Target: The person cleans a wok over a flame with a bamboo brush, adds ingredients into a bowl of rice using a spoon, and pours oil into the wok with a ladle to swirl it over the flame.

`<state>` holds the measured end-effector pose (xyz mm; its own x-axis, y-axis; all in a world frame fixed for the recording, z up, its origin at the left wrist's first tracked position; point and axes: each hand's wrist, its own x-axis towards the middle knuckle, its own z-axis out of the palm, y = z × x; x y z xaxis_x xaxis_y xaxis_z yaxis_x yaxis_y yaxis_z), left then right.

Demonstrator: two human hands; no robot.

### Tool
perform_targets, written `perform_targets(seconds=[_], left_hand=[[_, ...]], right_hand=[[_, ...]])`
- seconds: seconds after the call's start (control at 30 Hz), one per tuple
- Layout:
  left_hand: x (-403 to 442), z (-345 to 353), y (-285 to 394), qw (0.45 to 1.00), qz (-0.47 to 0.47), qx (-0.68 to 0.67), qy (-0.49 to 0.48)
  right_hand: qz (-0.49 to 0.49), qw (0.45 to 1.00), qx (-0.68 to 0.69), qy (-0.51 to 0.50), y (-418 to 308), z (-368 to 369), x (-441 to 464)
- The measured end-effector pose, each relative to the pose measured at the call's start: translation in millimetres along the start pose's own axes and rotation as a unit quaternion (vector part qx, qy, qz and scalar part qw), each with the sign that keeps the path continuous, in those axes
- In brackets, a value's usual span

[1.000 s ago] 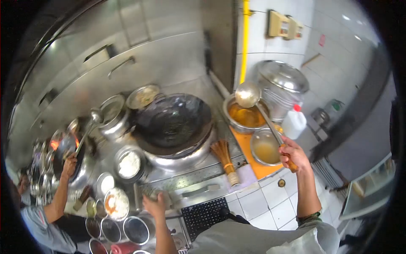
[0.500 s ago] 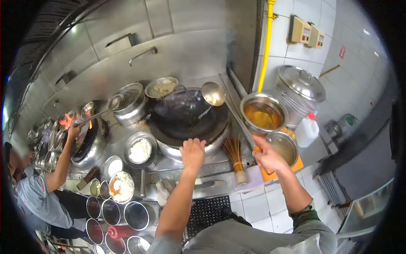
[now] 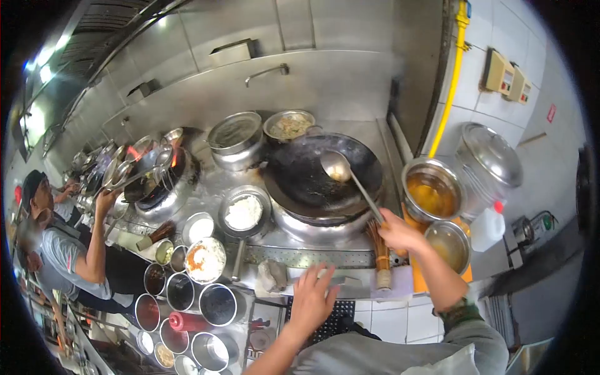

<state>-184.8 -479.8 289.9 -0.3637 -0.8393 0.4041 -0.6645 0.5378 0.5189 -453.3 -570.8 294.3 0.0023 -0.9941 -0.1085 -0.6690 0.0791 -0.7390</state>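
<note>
My right hand [image 3: 400, 231] grips the handle of a metal ladle [image 3: 337, 166], whose bowl is over the black wok [image 3: 290, 178]. My left hand [image 3: 314, 300] holds nothing, its fingers spread, in front of the stove's edge. A bamboo brush [image 3: 382, 259] stands just below my right hand. Left of the wok, a strainer pan with white food [image 3: 244, 213] rests on the counter. A grey cloth [image 3: 272, 275] lies to the left of my left hand.
Right of the wok are a bowl of orange liquid [image 3: 431, 195], a second bowl [image 3: 451, 247], a lidded pot [image 3: 492, 156] and a white jug [image 3: 487, 230]. Seasoning containers [image 3: 217, 304] stand at lower left. A co-worker [image 3: 69, 250] works at a flaming wok on the left.
The view has turned left. The ladle has moved from beside the bowl of orange liquid to over the wok. My left hand has risen over the wok's front edge, then come back toward me.
</note>
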Motion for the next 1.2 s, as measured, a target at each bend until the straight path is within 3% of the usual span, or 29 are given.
perform_targets(seconds=[0.03, 0.07, 0.1, 0.13, 0.2, 0.23, 0.27, 0.3, 0.33, 0.4, 0.43, 0.5, 0.53, 0.6, 0.67, 0.73, 0.8, 0.83, 0.87, 1.0, 1.03, 1.07, 1.13, 1.17, 1.2], left_hand=[[-19.1, -5.1, -1.8, 0.997, -0.049, -0.046, -0.024], [-31.8, -5.0, -3.8, 0.997, -0.060, -0.048, -0.017], [-42.6, -4.5, -4.2, 0.996, -0.067, -0.062, -0.008], [-50.2, -4.4, -5.5, 0.995, -0.068, -0.075, -0.001], [-62.3, -3.0, -10.9, 0.993, -0.079, -0.093, -0.009], [-67.8, -3.4, -13.7, 0.990, -0.090, -0.110, -0.016], [-74.6, -6.9, -17.1, 0.990, -0.090, -0.107, -0.013], [-82.2, -11.6, -21.4, 0.987, -0.115, -0.116, -0.004], [-89.7, -16.1, -25.6, 0.982, -0.139, -0.127, 0.006], [-105.2, -24.6, -33.2, 0.981, -0.157, -0.115, 0.018], [-112.4, -26.7, -37.1, 0.974, -0.197, -0.111, 0.010], [-118.6, -29.5, -43.1, 0.967, -0.230, -0.110, 0.005], [-117.1, -30.7, -43.7, 0.967, -0.228, -0.112, 0.004], [-107.9, -33.0, -42.3, 0.969, -0.220, -0.109, -0.021], [-99.7, -40.5, -41.3, 0.971, -0.204, -0.125, -0.023], [-101.1, -47.4, -42.6, 0.968, -0.210, -0.139, -0.010], [-111.6, -47.1, -51.4, 0.970, -0.207, -0.124, -0.001], [-119.6, -46.3, -57.9, 0.963, -0.237, -0.124, -0.004], [-126.4, -46.1, -64.0, 0.956, -0.265, -0.125, -0.009], [-139.2, -43.1, -82.0, 0.973, -0.200, -0.118, 0.003], [-129.1, -51.1, -64.3, 0.952, -0.258, -0.163, -0.006], [-122.9, -53.3, -61.4, 0.954, -0.245, -0.170, -0.026], [-113.4, -54.5, -60.8, 0.944, -0.283, -0.151, -0.074], [-109.5, -49.6, -63.3, 0.964, -0.227, -0.127, -0.061], [-101.7, -51.8, -63.3, 0.972, -0.178, -0.131, -0.074]], right_hand=[[-0.007, 1.000, -0.002, -0.006, 0.3, -2.5, 0.9], [0.051, 0.982, 0.164, -0.074, 2.1, -5.6, -0.9], [0.113, 0.929, 0.324, -0.135, 3.1, -6.9, -2.9], [0.113, 0.930, 0.321, -0.137, 3.8, -4.0, 6.2], [0.151, 0.828, 0.528, -0.115, 6.2, 13.5, 38.0], [0.133, 0.880, 0.450, -0.070, 2.1, 22.0, 44.7], [0.129, 0.880, 0.450, -0.073, 5.5, 24.4, 44.8], [0.030, 0.985, 0.167, -0.013, 14.4, 26.5, 41.0], [-0.072, 0.987, -0.134, 0.051, 11.2, 26.6, 35.6], [-0.047, 0.979, -0.196, 0.027, -2.2, 13.7, 11.0], [0.030, 0.999, -0.008, -0.026, -9.8, 10.2, 0.2], [0.136, 0.931, 0.316, -0.125, -20.2, 1.0, -2.6], [0.137, 0.931, 0.316, -0.122, -19.6, 2.2, 7.6], [0.146, 0.846, 0.502, -0.105, -12.9, 17.5, 31.8], [0.078, 0.985, 0.152, -0.019, -22.4, 38.8, 37.3], [-0.067, 0.982, -0.132, 0.119, -2.4, 38.4, 27.8], [0.000, 0.993, 0.024, 0.112, -2.8, 14.3, 1.9], [0.022, 0.991, -0.010, 0.134, -5.8, 2.0, -16.6], [-0.022, 0.981, -0.029, 0.191, 14.7, -1.9, -27.9], [0.146, 0.960, -0.004, 0.237, -27.5, -48.7, -112.0], [0.214, 0.949, -0.015, 0.232, -36.1, -55.1, -129.9], [0.233, 0.941, -0.015, 0.246, -16.3, -56.5, -142.7], [0.137, 0.933, -0.189, 0.276, 13.7, -58.7, -158.9], [0.245, 0.936, -0.108, 0.228, 3.9, -64.4, -166.2], [0.229, 0.937, -0.129, 0.230, 33.1, -62.6, -170.2]])
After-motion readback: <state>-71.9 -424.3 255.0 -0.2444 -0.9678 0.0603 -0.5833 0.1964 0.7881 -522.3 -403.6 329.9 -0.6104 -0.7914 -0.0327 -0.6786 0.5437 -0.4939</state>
